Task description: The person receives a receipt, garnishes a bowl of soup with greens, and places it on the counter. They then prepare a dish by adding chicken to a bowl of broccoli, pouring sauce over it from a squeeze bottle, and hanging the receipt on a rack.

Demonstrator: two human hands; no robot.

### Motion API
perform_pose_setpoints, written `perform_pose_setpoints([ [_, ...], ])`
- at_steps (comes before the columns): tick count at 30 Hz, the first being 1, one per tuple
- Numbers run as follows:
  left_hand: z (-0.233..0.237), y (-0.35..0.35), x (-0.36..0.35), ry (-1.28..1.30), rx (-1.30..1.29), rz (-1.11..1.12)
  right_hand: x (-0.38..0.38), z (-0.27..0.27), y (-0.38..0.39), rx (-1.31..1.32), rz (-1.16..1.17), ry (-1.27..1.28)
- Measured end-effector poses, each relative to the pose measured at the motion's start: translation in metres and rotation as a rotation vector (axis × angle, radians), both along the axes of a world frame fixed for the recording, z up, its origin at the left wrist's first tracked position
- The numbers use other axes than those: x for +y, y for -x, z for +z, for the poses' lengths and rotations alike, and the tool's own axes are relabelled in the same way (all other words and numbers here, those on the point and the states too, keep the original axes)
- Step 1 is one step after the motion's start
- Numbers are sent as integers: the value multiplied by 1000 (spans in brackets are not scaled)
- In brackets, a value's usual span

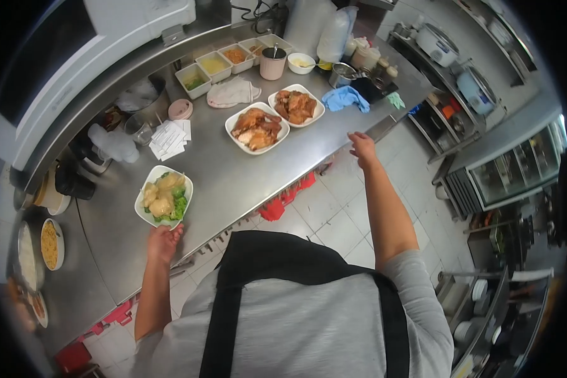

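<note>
My left hand is closed on the near edge of a white square bowl. Inside the bowl lie broccoli and pale, sauce-covered chunks. Out past the counter's front edge, my right hand is in the air with its fingers loosely stretched, holding nothing. Two white bowls of browned roast chicken stand mid-counter: one chicken in the nearer bowl, the other farther right. A crumpled blue cloth on the counter is the thing nearest my right hand.
Along the back of the steel counter stand several white food tubs, a pink container and an oven mitt. Paper slips lie left of the chicken. A dish of yellow food stands far left; shelves with rice cookers are right.
</note>
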State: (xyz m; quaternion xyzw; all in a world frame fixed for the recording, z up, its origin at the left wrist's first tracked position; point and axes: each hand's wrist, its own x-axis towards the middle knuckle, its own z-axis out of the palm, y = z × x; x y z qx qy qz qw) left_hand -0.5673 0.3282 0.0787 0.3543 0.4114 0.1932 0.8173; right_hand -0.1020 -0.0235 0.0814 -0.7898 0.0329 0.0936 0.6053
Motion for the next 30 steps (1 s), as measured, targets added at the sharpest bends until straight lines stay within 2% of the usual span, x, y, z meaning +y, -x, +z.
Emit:
perform_pose_setpoints([
  [2,5,-19,-17,-28,-29,43,-10,-20,-71,-137,0,199],
  [3,15,-33,-31,-58,-19,79,-11,-23,-99,-278,-9,268],
  [6,37,-68,-64,-120,6,109,-11,-36,-189,-481,77,437],
  [8,47,-84,-83,-168,14,90,-7,-55,-226,-499,110,374],
  [9,61,-99,-99,-174,11,124,-4,-65,-237,-478,109,465],
  [10,76,-115,-114,-166,21,141,-3,-53,-229,-589,112,874],
  [11,88,-136,-131,-161,31,207,-4,-56,-229,-611,152,782],
  [12,104,-158,-147,-153,28,233,-5,-61,-239,-487,214,639],
  [14,115,-200,-167,-152,-36,235,-13,-62,-239,-675,197,361],
  [16,121,-247,-186,-141,-91,201,-21,-42,-218,-692,251,-69],
  [17,121,-270,-191,-137,-126,158,-25,-16,-193,-245,348,-488],
  [18,120,-295,-197,-133,-161,105,-31,9,-170,-3,393,-731],
  [21,117,-373,-228,-129,-251,106,-43,52,-133,408,521,-815],
  [23,107,-419,-249,-111,-268,113,-43,65,-127,547,651,-847],
  [27,87,-479,-278,-47,-229,55,-38,63,-123,533,655,-838],
  [30,86,-499,-299,-58,-197,105,-44,52,-132,543,624,-879],
])
